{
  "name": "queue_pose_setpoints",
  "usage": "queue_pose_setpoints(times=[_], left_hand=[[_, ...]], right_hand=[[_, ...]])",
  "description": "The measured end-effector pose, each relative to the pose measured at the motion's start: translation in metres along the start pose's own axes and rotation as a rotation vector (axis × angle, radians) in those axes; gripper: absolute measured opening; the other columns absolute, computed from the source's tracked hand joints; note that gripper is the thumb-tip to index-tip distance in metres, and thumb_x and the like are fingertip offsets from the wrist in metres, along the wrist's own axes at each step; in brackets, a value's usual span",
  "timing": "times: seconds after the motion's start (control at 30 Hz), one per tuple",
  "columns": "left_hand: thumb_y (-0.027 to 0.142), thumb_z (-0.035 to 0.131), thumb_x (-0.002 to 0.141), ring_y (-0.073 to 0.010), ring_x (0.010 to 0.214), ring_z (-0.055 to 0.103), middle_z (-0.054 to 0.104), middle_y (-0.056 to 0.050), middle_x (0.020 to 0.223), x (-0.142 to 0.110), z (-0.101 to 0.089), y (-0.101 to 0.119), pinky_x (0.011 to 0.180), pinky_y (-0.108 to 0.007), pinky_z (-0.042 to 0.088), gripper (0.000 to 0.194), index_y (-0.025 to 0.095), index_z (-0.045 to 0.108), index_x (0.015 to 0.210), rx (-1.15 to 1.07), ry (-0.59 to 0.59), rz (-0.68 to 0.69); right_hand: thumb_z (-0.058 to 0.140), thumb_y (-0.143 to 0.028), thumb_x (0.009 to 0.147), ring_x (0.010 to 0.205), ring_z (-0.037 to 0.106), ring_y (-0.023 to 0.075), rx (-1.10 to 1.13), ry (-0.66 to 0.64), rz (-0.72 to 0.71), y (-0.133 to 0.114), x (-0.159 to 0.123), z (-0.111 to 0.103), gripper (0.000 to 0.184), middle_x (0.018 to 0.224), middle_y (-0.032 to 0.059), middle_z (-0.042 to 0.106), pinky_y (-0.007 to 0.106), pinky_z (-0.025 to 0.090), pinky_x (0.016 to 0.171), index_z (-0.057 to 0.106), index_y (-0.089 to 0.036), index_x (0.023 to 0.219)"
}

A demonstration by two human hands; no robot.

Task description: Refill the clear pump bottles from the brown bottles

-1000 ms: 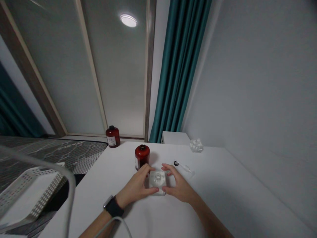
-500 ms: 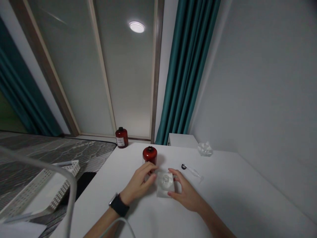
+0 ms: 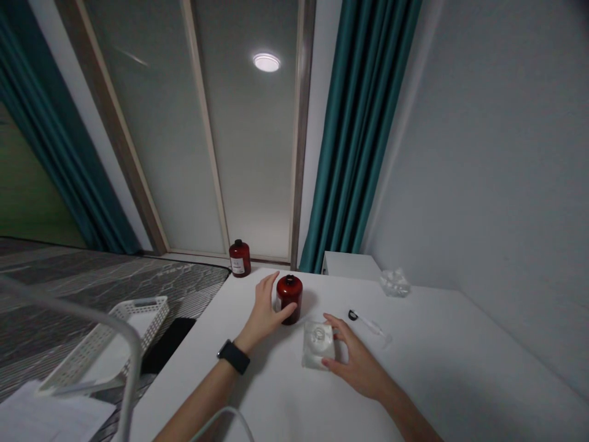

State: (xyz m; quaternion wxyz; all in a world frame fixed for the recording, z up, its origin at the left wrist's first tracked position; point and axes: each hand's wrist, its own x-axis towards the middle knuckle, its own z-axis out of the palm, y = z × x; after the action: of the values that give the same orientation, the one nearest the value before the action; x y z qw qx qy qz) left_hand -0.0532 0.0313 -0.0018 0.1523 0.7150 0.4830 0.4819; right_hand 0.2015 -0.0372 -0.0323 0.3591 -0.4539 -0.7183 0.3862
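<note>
My left hand (image 3: pixel 265 311) wears a black watch and is spread beside the nearer dark red bottle (image 3: pixel 292 288). Its thumb crosses the front of the bottle and its fingers point up along the left side; a firm grip is not visible. With thumb and fingers curved around its right side, my right hand (image 3: pixel 352 356) holds a square, translucent packet (image 3: pixel 317 350) on the white table (image 3: pixel 280 393). A round, ring-like shape shows in the packet. To the right of it lies a slim white piece with a black end (image 3: pixel 353 315).
Another red bottle (image 3: pixel 240 261) with a white label stands at the table's far left corner. Crumpled clear plastic (image 3: pixel 394 283) lies near the wall. Left of the table are a white basket (image 3: pixel 83 353) and papers (image 3: pixel 55 414). A grey curved bar (image 3: pixel 134 368) crosses the left foreground.
My left hand has moved up from beside the packet to the nearer bottle, its fingers spreading. My right hand stays at the packet. The view has shifted slightly.
</note>
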Motion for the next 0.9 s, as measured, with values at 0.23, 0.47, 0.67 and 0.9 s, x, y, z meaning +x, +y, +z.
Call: queue_pose_setpoints(times=[0.23,0.47,0.67,0.9], left_hand=[[0.029,0.073,0.074,-0.0316,0.132,0.047,0.050,-0.016,0.139,0.017,-0.001,-0.002,0.116,-0.052,0.031,0.073,0.016,0.041,0.138,-0.104,-0.172,-0.038],[0.027,0.075,0.073,-0.0303,0.131,0.050,0.053,-0.013,0.139,0.004,-0.011,0.003,0.114,-0.051,0.035,0.071,0.019,0.044,0.136,-0.147,-0.182,-0.026],[0.026,0.078,0.071,-0.0309,0.130,0.051,0.052,-0.013,0.139,-0.018,-0.016,0.007,0.115,-0.052,0.034,0.077,0.020,0.041,0.138,-0.238,-0.234,-0.071],[0.037,0.080,0.071,-0.0301,0.120,0.058,0.057,-0.013,0.130,-0.034,0.004,0.004,0.107,-0.047,0.044,0.077,0.019,0.041,0.134,-0.500,-0.225,-0.131]], right_hand=[[0.068,-0.019,0.077,0.125,0.053,0.0262,-0.003,-0.011,0.004,-0.006,0.002,-0.002,0.075,0.147,0.0087,0.044,0.046,0.040,0.110,0.039,-0.029,0.145],[0.066,-0.018,0.078,0.133,0.045,0.0277,-0.071,-0.009,-0.089,-0.009,0.001,0.001,0.065,0.140,0.0087,0.049,0.049,0.032,0.115,0.047,-0.029,0.139],[0.074,-0.014,0.068,0.134,0.044,0.0310,-0.032,0.029,-0.020,-0.003,0.004,0.011,0.077,0.141,0.0108,0.051,0.052,0.029,0.116,0.045,-0.025,0.139],[0.074,-0.014,0.070,0.126,0.054,0.0268,0.076,0.065,0.049,0.001,0.006,0.020,0.074,0.139,0.0071,0.055,0.047,0.038,0.111,0.045,-0.027,0.137]])
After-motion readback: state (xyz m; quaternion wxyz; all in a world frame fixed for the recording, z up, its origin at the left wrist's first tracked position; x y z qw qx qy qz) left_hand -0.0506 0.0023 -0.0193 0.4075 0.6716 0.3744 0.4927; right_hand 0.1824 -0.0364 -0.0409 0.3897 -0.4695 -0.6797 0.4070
